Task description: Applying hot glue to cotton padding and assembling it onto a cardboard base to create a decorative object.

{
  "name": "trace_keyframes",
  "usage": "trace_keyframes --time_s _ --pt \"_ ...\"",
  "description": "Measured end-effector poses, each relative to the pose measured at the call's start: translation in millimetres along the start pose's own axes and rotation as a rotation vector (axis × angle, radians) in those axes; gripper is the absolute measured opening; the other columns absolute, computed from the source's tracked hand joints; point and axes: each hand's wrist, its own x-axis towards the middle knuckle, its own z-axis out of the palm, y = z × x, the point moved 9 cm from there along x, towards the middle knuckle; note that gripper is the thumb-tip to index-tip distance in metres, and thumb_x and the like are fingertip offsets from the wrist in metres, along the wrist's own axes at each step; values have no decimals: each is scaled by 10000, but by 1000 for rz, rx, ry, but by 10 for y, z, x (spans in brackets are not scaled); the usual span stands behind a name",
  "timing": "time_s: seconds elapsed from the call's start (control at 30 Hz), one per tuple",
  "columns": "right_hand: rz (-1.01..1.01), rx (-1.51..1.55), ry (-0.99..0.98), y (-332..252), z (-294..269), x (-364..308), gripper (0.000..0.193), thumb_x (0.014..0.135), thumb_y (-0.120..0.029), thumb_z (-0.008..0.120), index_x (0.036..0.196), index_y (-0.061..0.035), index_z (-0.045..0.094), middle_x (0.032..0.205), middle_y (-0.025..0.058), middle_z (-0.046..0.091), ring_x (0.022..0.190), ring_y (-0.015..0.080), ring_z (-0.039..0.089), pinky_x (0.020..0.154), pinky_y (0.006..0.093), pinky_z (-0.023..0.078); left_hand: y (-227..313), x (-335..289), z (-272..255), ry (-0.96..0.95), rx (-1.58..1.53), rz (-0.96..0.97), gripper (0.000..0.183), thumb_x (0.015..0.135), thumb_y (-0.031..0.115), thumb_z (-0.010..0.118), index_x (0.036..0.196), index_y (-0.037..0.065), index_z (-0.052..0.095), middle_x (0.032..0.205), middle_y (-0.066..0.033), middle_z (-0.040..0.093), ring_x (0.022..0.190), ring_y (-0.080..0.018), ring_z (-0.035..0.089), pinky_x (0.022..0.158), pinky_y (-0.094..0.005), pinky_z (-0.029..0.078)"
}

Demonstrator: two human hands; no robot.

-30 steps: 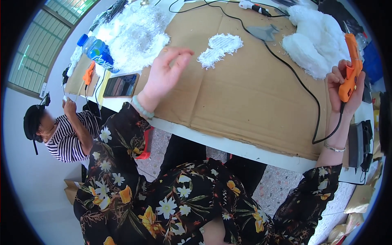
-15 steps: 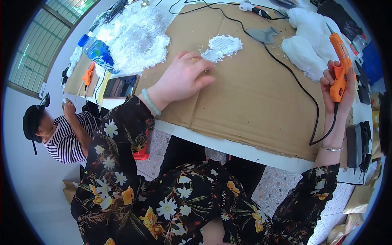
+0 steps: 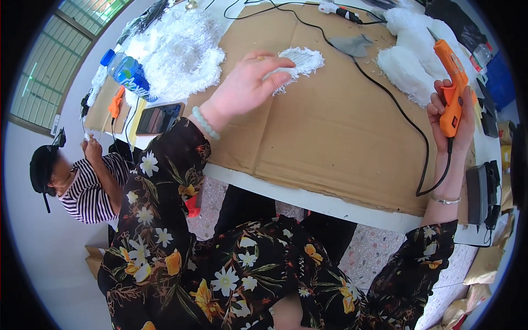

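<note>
Left hand (image 3: 245, 85) pinched white fuzzy patch (image 3: 300, 60) flat on cardboard sheet (image 3: 330, 132); right hand (image 3: 451, 113) gripped orange glue gun (image 3: 450, 77), nozzle raised clear.

the glue gun (image 3: 452, 88) is bright orange with a black cord (image 3: 385, 91). the fuzzy patch (image 3: 300, 61) is white, as is the fluffy pile (image 3: 181, 55) and the plush heap (image 3: 410, 52). the cardboard sheet (image 3: 330, 126) is plain tan over a white table (image 3: 330, 204). the sleeves (image 3: 165, 187) are black with white and yellow flowers. the bead bracelet (image 3: 205, 122) is pale green. the bottle (image 3: 127, 74) is blue with a blue cap. a nearby person's shirt (image 3: 82, 192) has black and white stripes.
</note>
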Motion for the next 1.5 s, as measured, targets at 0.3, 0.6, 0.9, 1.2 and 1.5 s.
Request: trace_keyframes --time_s 0.3,0.6,0.9,1.2,1.5 --pt "20 -79 26 32 -5 -48 409 941 -373 505 1070 13 545 986 92 559 617 90 411 593 239 379 -343 153 230 -122 -429 -239 320 932 319 507 1095 83 649 1070 -131 639 1071 -293 555 955 -329 404" --pt "22 -105 34 53 37 -36 413 941 -379 506 1070 11 550 980 109 579 605 91 423 583 228 385 55 -172 -24 -85 -42 -59 248 905 239 562 1049 54 642 952 -125 651 974 -289 576 861 -366 457" --pt "26 -130 -10 83 102 -9 417 940 -384 508 1064 11 556 961 124 586 599 97 435 584 231 394 34 -176 48 -68 -5 -7 214 892 229 567 1001 64 648 842 -105 662 886 -309 588 821 -394 462" --pt "45 -149 -29 134 156 -10 415 939 -395 501 1052 -3 576 937 132 605 584 96 434 548 220 356 -91 -111 -57 -9 -144 -123 196 868 205 584 1009 84 645 897 -94 670 944 -289 586 892 -414 423" --pt "56 -183 -59 132 168 1 422 939 -394 499 1054 7 568 936 134 622 577 99 430 541 223 354 359 -359 2 -103 326 295 281 821 254 652 1061 111 621 922 -49 674 1058 -299 547 959 -468 370"
